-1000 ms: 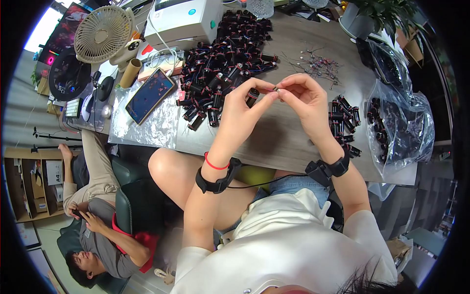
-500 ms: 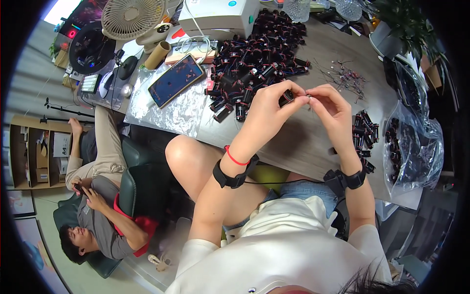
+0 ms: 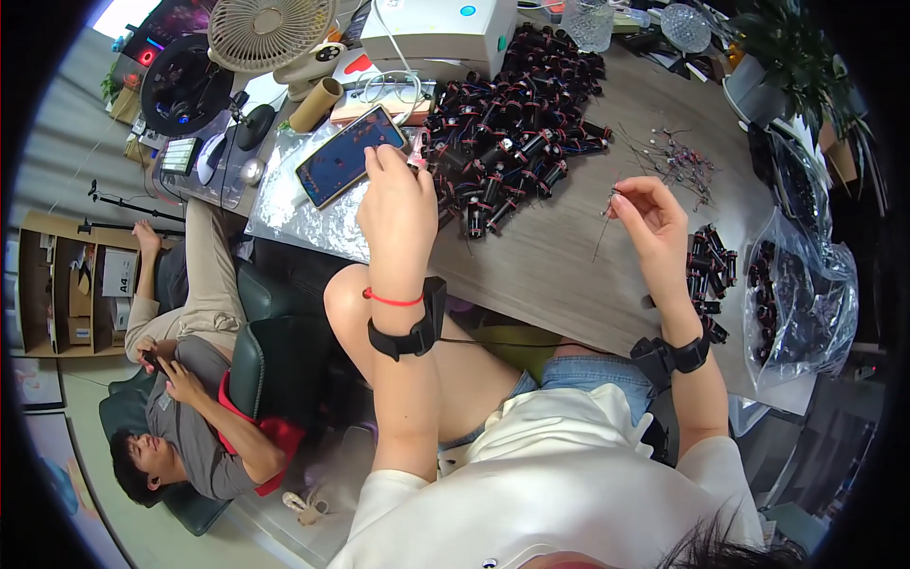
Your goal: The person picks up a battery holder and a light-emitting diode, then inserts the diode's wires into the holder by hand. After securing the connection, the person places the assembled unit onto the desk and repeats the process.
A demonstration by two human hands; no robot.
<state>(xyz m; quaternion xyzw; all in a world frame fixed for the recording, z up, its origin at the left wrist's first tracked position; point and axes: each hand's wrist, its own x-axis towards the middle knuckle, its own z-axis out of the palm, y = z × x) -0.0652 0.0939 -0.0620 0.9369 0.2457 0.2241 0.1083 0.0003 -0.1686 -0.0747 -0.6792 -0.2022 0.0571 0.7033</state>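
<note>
My left hand [image 3: 398,204] is over the right edge of a smartphone [image 3: 327,175], its fingers bent. A small dark bit shows between finger and thumb, but what it is I cannot make out. My right hand [image 3: 652,220] is raised over the table, thumb and forefinger pinching a thin wire lead [image 3: 600,239] that dangles down. Between the hands and beyond them lies a big heap of black cylindrical parts [image 3: 493,152] with red and blue wires. Past my right fingertips are scattered small wire-leaded pieces [image 3: 675,161].
A smaller group of black cylinders [image 3: 711,270] lies beside my right wrist, next to a clear plastic bag [image 3: 806,294]. A white box [image 3: 431,38], a fan [image 3: 270,33] and a cardboard tube [image 3: 316,104] stand at the back. Another person [image 3: 204,408] sits at left.
My hands have parted. The left has swung left from the right hand to the phone; the black cylinder it held no longer shows clearly. The right stays nearly in place, the wire lead now visible.
</note>
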